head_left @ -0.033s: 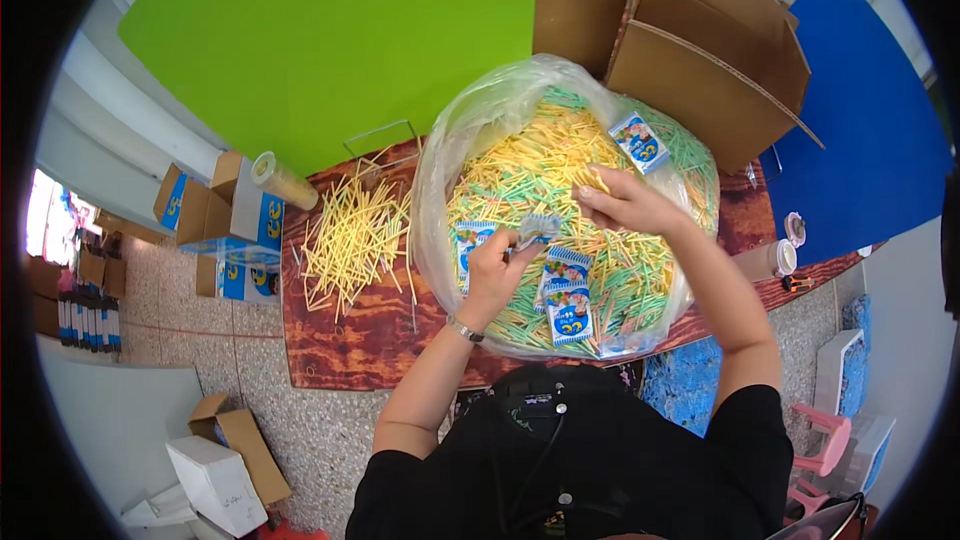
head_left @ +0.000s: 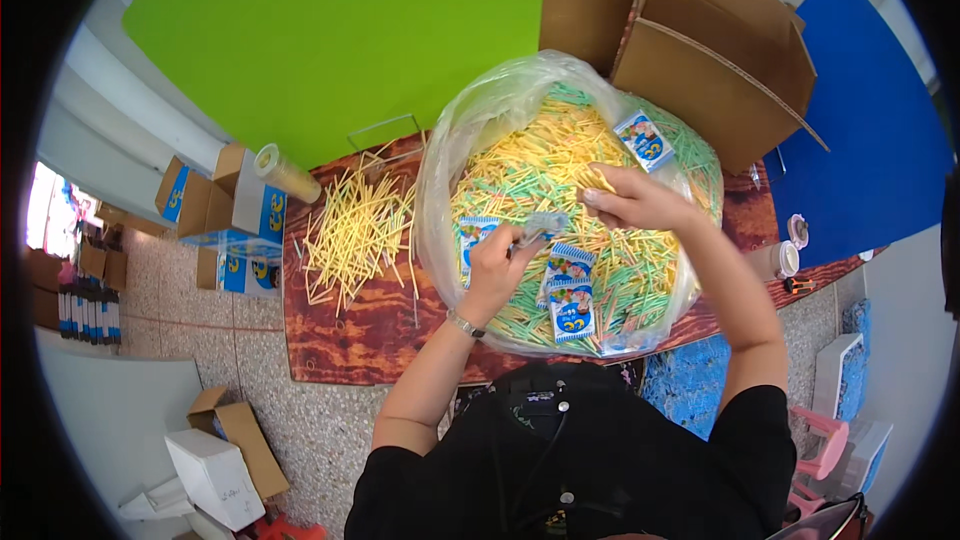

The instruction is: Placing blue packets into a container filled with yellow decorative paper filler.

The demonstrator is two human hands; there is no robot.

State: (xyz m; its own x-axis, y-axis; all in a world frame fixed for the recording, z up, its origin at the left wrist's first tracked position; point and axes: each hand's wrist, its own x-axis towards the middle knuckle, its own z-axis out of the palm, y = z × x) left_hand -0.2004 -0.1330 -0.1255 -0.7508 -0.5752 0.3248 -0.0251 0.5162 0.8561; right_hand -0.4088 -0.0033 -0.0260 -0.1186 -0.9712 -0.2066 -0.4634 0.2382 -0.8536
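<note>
L hand pinches pouch, R hand clamps yellow sticks; loose grip cd spill 'em, hard pinch cd crumple pouch.

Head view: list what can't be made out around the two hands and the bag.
In the head view:
Left hand: the end of the packet inside its grip, covered by that hand.
Right hand: how many yellow sticks it grips, hidden by the hand itself.
Clear bag: its bottom, covered by the heap of sticks.
Cardboard box: its floor, hidden behind its near side.
</note>
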